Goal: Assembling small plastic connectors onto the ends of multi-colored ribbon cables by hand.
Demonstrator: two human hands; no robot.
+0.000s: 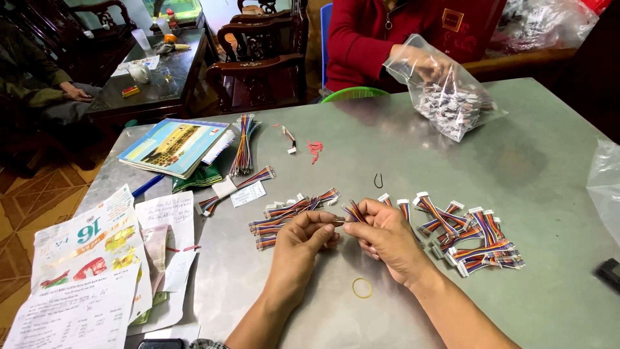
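Beside the hands (349,236), loose cable bundles (475,236)

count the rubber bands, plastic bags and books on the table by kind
Rubber bands: 2, a yellow rubber band near the person's wrists and a black rubber band farther up the table
Plastic bags: 2, bag of small parts and clear bag at the right edge
Books: 1, blue book
Total: 5

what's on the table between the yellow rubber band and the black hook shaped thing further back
In the head view, the person's two hands lie between the yellow rubber band and the black hook: left hand and right hand pinch a multicoloured wire bundle.
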